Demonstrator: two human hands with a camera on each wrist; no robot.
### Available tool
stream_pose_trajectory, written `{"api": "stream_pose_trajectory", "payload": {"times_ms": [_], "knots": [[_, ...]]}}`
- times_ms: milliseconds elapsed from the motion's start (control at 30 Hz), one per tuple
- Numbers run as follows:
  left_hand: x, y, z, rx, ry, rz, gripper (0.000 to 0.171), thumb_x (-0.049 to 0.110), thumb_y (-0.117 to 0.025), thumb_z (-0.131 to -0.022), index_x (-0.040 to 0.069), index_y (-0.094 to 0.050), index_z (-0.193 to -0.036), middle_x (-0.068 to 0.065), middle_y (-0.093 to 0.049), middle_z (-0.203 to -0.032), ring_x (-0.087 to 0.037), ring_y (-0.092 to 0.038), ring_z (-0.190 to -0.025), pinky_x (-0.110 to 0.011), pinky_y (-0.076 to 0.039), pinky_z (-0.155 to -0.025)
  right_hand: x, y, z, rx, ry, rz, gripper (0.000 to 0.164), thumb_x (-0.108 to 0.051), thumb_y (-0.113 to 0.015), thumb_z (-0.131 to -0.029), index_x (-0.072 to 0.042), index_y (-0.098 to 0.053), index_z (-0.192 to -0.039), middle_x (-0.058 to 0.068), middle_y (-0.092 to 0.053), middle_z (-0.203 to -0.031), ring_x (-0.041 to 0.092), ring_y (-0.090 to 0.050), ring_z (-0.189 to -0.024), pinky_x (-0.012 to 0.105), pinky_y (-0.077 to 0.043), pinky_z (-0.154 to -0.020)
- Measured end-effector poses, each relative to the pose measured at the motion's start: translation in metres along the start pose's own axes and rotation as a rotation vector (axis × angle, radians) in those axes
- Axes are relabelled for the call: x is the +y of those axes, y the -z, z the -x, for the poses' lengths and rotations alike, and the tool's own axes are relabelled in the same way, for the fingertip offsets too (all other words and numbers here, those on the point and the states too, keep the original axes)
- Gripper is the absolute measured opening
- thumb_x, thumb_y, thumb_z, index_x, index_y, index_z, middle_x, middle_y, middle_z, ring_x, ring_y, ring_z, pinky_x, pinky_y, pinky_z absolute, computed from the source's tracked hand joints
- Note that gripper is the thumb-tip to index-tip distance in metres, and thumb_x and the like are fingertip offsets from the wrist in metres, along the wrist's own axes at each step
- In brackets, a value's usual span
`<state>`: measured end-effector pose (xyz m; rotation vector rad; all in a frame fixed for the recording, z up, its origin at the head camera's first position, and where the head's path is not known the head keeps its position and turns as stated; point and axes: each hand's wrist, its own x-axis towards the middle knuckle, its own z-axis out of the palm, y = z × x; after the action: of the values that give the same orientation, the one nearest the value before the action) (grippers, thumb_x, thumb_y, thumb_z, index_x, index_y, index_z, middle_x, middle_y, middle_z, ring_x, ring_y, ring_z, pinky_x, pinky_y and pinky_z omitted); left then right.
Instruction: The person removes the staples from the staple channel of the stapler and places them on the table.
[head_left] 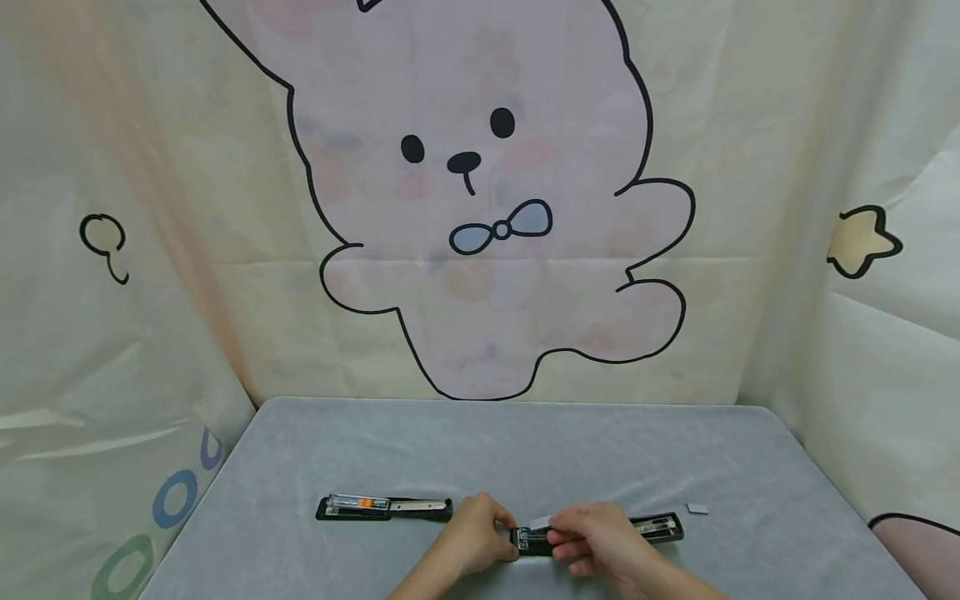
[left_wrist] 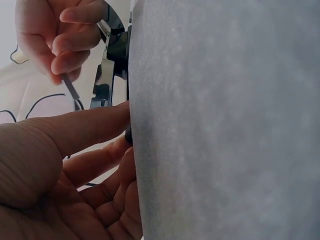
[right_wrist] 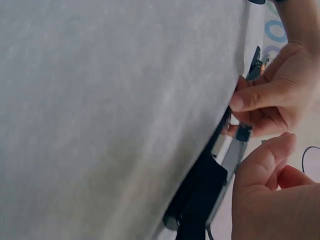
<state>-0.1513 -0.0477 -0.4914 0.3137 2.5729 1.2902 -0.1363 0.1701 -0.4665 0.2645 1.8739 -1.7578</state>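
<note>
An opened black stapler (head_left: 658,528) lies on the grey cloth in the head view, its middle hidden behind my right hand (head_left: 603,537). My left hand (head_left: 471,535) pinches the stapler's left end between thumb and fingers. Between the thumb and fingertips of my right hand is a small grey staple strip (left_wrist: 71,87), held just above the stapler. In the right wrist view the stapler's raised part (right_wrist: 233,156) stands apart from its base. To the left lies a second opened black stapler (head_left: 420,506), with an orange piece inside.
Another small staple strip (head_left: 697,509) lies on the cloth to the right of the stapler. The grey cloth-covered table (head_left: 480,450) ends at a printed curtain (head_left: 750,333) behind, with more curtain along both sides.
</note>
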Motion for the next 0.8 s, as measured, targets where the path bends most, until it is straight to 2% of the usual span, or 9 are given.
{"api": "stream_pose_trajectory", "payload": {"times_ms": [300,467,800], "knots": [[-0.001,0.001,0.001,0.002,-0.018,-0.002,0.022,-0.001,-0.089,-0.065,0.004,-0.079,-0.084,0.001,-0.066,-0.073,-0.013,-0.047,-0.061,-0.030,-0.039,-0.054,-0.015,0.025,0.015,-0.010,0.028,0.027,0.023,-0.021,-0.064,-0.103,-0.001,-0.071,-0.114,0.001,-0.073,-0.094,0.011,-0.069,-0.076,0.026,-0.050,-0.064],[-0.001,0.000,0.001,-0.011,-0.010,0.005,0.021,-0.001,-0.089,-0.067,0.004,-0.079,-0.085,0.002,-0.064,-0.072,-0.013,-0.047,-0.061,-0.030,-0.039,-0.054,-0.021,0.044,0.024,-0.022,0.080,0.031,0.025,-0.023,-0.065,-0.102,-0.002,-0.071,-0.114,0.000,-0.071,-0.096,0.012,-0.068,-0.079,0.027,-0.050,-0.066],[-0.001,0.000,-0.002,-0.038,0.016,0.013,0.020,0.000,-0.088,-0.068,0.004,-0.079,-0.086,0.002,-0.064,-0.071,-0.013,-0.047,-0.060,-0.030,-0.036,-0.053,-0.027,0.084,0.037,-0.025,0.073,-0.003,0.024,-0.024,-0.061,-0.105,-0.005,-0.072,-0.114,-0.002,-0.069,-0.099,0.013,-0.068,-0.083,0.027,-0.053,-0.069]]}}
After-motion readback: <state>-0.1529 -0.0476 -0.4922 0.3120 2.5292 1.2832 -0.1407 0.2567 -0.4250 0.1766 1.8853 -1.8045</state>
